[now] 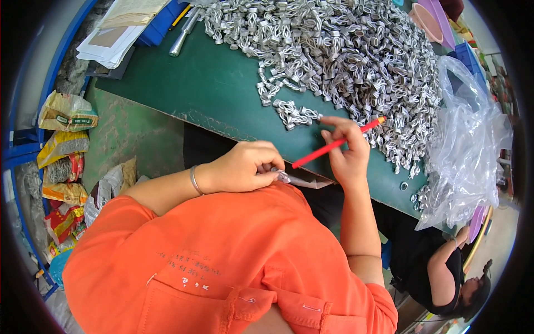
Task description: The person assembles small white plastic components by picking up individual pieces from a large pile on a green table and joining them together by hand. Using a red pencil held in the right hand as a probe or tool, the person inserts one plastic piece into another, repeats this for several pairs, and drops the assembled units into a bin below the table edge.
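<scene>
My left hand point(250, 165) is closed near my body, at the table's front edge. Its fingertips pinch a small silver metal part point(282, 176), partly hidden by them. My right hand point(349, 147) grips a thin red pencil-like stick point(324, 152) with a yellowish end, which slants across my fingers. The right index finger reaches out to a small cluster of silver looped metal parts point(293, 114) with ridged ends, and its tip touches or nearly touches the closest one. Behind them spreads a big heap of the same parts point(356, 61) on the green table point(222, 92).
A clear plastic bag point(464, 150) lies at the table's right side. At the far left are papers point(114, 36), a blue bin point(158, 25) and a metal-handled tool point(182, 39). Filled sacks point(67, 119) stand on the floor at left. Another person point(439, 267) sits at right.
</scene>
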Motion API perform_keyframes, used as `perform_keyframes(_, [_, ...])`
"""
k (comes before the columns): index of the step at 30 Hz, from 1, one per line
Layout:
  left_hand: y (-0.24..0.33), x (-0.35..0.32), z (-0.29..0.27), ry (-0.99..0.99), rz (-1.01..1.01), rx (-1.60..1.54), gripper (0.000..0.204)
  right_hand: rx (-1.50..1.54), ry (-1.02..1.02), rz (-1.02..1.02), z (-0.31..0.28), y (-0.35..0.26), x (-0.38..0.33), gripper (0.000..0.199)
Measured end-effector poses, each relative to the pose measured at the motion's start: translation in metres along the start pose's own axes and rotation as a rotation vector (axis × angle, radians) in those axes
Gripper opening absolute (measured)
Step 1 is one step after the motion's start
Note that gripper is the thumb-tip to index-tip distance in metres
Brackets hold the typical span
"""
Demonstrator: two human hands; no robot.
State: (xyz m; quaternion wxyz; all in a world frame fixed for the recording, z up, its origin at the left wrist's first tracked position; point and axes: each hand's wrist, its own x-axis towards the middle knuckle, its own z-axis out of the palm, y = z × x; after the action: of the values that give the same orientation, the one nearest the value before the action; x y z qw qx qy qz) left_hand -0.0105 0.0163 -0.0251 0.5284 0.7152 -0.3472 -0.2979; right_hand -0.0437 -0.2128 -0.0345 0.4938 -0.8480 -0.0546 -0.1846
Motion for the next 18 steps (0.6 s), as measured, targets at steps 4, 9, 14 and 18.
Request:
perform_keyframes(4, [-0.011,-0.007,0.010,0.014,0.097,0.078,0.018,-0.256,-0.071,-0.122,0.005,0.012,0.013,0.022])
perform_keyframes(9, [-0.002,0.001,0.002,0.071,0.015,0.000,0.015,0.311,0.101,0.300,0.002,0.006,0.000,0.020])
perform_keyframes(14, [0.009,0.019,0.004,0.179,-0.125,-0.565,0.025,0.914,0.077,0.574,-0.005,-0.014,-0.014,0.020])
perform_keyframes(18, [0.018,0.031,0.004,0.169,-0.024,-0.654,0.023,0.876,0.043,0.442,0.000,-0.019,-0.024,0.023])
